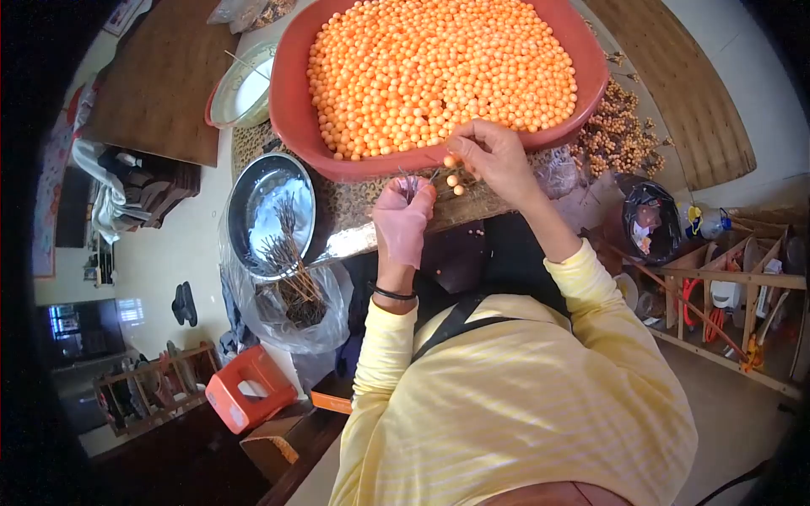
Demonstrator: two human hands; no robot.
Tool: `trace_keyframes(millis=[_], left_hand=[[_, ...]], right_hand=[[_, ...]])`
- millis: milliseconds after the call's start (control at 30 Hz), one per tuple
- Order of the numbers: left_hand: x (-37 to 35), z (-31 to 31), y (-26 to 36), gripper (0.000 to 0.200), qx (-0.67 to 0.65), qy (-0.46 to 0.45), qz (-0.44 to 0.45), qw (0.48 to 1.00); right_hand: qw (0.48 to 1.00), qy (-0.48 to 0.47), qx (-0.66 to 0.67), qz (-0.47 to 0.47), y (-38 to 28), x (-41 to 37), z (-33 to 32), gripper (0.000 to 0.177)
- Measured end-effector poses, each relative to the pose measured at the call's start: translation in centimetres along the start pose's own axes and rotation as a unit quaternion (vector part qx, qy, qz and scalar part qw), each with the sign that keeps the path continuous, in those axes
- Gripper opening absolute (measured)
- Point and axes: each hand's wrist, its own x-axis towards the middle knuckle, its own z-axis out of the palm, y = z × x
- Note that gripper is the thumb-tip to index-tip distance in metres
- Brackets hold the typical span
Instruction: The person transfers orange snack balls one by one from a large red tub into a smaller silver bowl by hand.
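My left hand (401,223), partly covered in thin pink material, is closed around dark thin twigs (410,187). My right hand (498,160) pinches near a few orange balls (454,181) that sit at the tips of the twigs, just right of my left hand. Its fingertips partly hide what they grip, but one ball shows at them. Both hands are at the near rim of a red plastic basin (287,84) filled with loose orange balls (422,67). Left of my hands, a bundle of dark twigs (289,240) leans in a metal bowl (240,190) with shiny, whitish contents.
A bowl of white liquid (253,91) with a stick stands behind the metal bowl. Finished-looking ball clusters (620,135) lie right of the basin. A clear plastic bag (333,329) holds more twigs. A black-lined bin (650,223) and an orange stool (249,392) flank me.
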Motion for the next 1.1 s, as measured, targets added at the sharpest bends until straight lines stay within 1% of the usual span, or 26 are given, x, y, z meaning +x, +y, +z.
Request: trace_keyframes(millis=[133,167,300,333,400,467,500,633,667,767,800,833,900,967,1100], left_hand=[[-0.1,-0.2,0.1,0.011,-0.033,0.008,-0.022,0.999],[-0.1,-0.2,0.2,0.011,-0.034,0.006,-0.021,0.999],[-0.2,-0.2,0.6,0.009,-0.06,-0.006,-0.025,0.998],[-0.2,-0.2,0.6,0.009,-0.061,-0.007,-0.026,0.998],[-0.2,-0.3,0.6,0.009,-0.056,-0.008,-0.027,0.998],[-0.2,-0.3,0.7,0.01,-0.051,-0.009,-0.028,0.998],[-0.2,-0.2,0.7,0.01,-0.049,-0.009,-0.028,0.998],[-0.2,-0.2,0.8,0.01,-0.044,-0.01,-0.022,0.999],[-0.2,-0.2,0.8,0.01,-0.044,-0.01,-0.023,0.999],[-0.2,-0.1,0.7,0.01,-0.049,-0.008,-0.025,0.998],[-0.1,-0.1,0.7,0.01,-0.051,-0.007,-0.025,0.998],[-0.1,-0.2,0.7,0.01,-0.051,-0.005,-0.025,0.998],[0.0,-0.3,0.6,0.01,-0.052,-0.015,-0.022,0.998],[0.0,-0.4,0.6,0.009,-0.052,-0.027,-0.02,0.998],[-0.1,-0.6,0.8,0.009,-0.049,-0.021,-0.023,0.998]], right_hand=[[0.989,0.042,-0.086,-0.116,0.8,2.4,-0.5,0.009],[0.988,0.044,-0.087,-0.117,0.7,2.4,-0.7,0.009],[0.965,-0.025,-0.241,-0.102,0.4,2.0,-2.2,0.007],[0.965,-0.024,-0.242,-0.102,0.4,1.8,-2.3,0.007],[0.92,0.005,-0.357,-0.162,0.3,1.2,-2.2,0.007],[0.858,0.034,-0.464,-0.218,0.2,0.7,-2.2,0.007],[0.859,0.035,-0.463,-0.218,0.2,0.7,-2.1,0.007],[0.795,0.075,-0.55,-0.245,0.2,0.7,-1.5,0.01],[0.796,0.075,-0.549,-0.243,0.1,0.6,-1.5,0.01],[0.902,0.052,-0.389,-0.181,-0.2,0.2,-1.8,0.002],[0.929,0.043,-0.331,-0.159,-0.3,0.1,-1.7,0.004],[0.93,0.042,-0.33,-0.159,-0.2,-0.1,-1.5,0.004],[0.977,0.027,-0.186,-0.102,-0.2,-0.8,-0.5,0.004],[0.998,0.013,-0.036,-0.042,0.0,-1.5,0.4,0.007],[0.997,0.008,-0.07,-0.034,0.9,-2.3,1.5,0.007]])
